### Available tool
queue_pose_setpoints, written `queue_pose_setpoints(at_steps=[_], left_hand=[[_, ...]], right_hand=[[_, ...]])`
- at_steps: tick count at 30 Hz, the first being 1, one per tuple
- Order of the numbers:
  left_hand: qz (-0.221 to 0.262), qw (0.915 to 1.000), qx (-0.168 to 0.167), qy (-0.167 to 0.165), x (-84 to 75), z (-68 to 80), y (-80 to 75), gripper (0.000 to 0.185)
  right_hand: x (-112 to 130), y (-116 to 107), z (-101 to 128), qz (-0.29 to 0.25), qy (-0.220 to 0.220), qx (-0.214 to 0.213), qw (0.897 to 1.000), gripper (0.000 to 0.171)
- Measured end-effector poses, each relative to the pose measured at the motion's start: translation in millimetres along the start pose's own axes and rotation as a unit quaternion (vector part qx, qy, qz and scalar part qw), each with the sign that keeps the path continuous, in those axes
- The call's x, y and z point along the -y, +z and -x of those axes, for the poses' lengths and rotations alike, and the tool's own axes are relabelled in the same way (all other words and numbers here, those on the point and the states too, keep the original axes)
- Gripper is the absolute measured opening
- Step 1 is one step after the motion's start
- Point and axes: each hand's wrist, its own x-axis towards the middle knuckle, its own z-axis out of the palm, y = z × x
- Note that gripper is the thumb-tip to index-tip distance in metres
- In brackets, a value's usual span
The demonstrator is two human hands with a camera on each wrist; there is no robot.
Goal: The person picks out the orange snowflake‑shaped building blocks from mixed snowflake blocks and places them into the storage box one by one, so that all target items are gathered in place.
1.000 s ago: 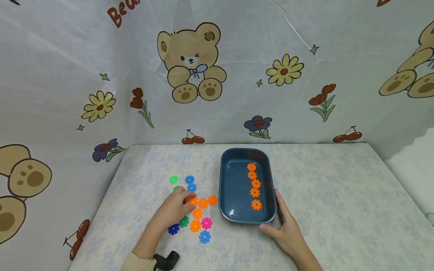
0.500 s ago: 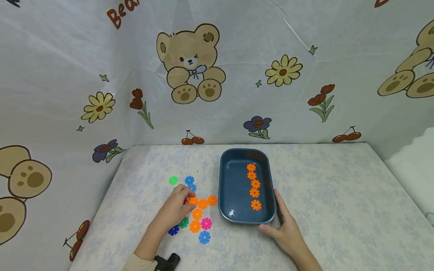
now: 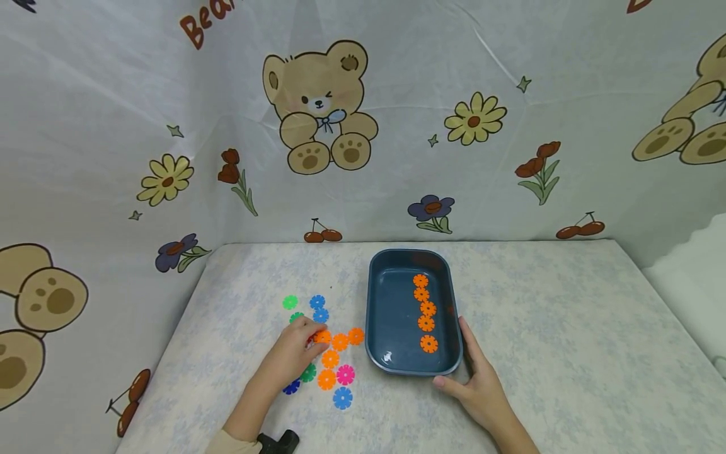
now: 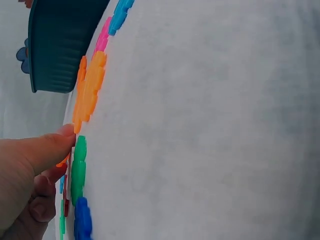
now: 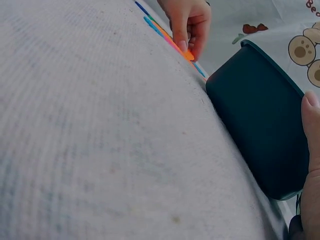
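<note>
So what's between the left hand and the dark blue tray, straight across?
In the head view, beyond the orange disc at the left hand, two more orange discs lie before the dark blue tray.

In the head view, the left fingers (image 3: 309, 327) partly cover one orange disc (image 3: 323, 337), apparently pinched; the left forearm (image 3: 263, 386) obscures part of the dark blue disc (image 3: 293, 387). The right wrist view truncates the right hand (image 5: 313, 140); the left wrist view truncates the tray (image 4: 61, 50).

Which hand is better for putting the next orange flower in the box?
Probably the left hand: it pinches an orange flower left of the box, while the right hand rests against the box's opposite side.
</note>
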Motion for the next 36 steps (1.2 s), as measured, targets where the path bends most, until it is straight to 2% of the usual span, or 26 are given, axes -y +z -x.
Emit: queue_pose_setpoints(at_steps=[3, 6, 8, 11, 13, 15, 17, 21, 24, 26, 30, 36], left_hand=[[-0.024, 0.9996, 0.005, 0.017, 0.7, 0.5, 0.9, 0.032], [-0.08, 0.9946, 0.002, 0.066, 2.3, -0.1, 2.2, 0.031], [-0.122, 0.9862, -0.01, 0.111, 3.9, -1.0, 3.3, 0.03], [-0.18, 0.9661, -0.042, 0.181, 6.5, -2.9, 4.5, 0.029], [-0.203, 0.9543, -0.065, 0.209, 7.8, -4.7, 4.5, 0.026], [-0.215, 0.9473, -0.084, 0.222, 8.7, -6.5, 3.5, 0.025], [-0.203, 0.9517, -0.092, 0.212, 8.1, -7.7, 1.0, 0.025], [-0.15, 0.9718, -0.085, 0.161, 2.6, -9.7, -7.4, 0.029], [-0.115, 0.9798, -0.082, 0.141, -6.0, -12.7, -14.7, 0.031], [-0.103, 0.98, -0.087, 0.146, -13.1, -16.1, -19.1, 0.03], [-0.094, 0.9743, -0.106, 0.175, -30.3, -26.9, -25.3, 0.028], [-0.092, 0.9601, -0.125, 0.233, -59.3, -54.5, -28.6, 0.026]], right_hand=[[0, 0, 0, -0.003, -0.002, 0.0, 1.0, 0.116], [0, 0, 0, -0.003, -0.002, -0.001, 1.0, 0.116], [0, 0, 0, -0.002, -0.001, -0.001, 1.0, 0.116], [1, 0, 0, -0.002, 0.002, -0.002, 1.0, 0.116], [1, 0, 0, -0.003, 0.004, -0.002, 1.0, 0.116], [1, 0, 0, -0.004, 0.006, -0.001, 1.0, 0.115], [1, 0, -1, -0.004, 0.007, 0.001, 1.0, 0.115], [2, 0, -1, 0.0, 0.012, 0.004, 1.0, 0.115], [2, 0, 0, 0.008, 0.019, 0.003, 1.0, 0.114], [2, 0, 0, 0.013, 0.025, 0.002, 1.0, 0.114], [2, 1, 0, 0.012, 0.029, 0.004, 0.999, 0.113], [3, 1, 0, 0.013, 0.028, 0.004, 1.0, 0.113]])
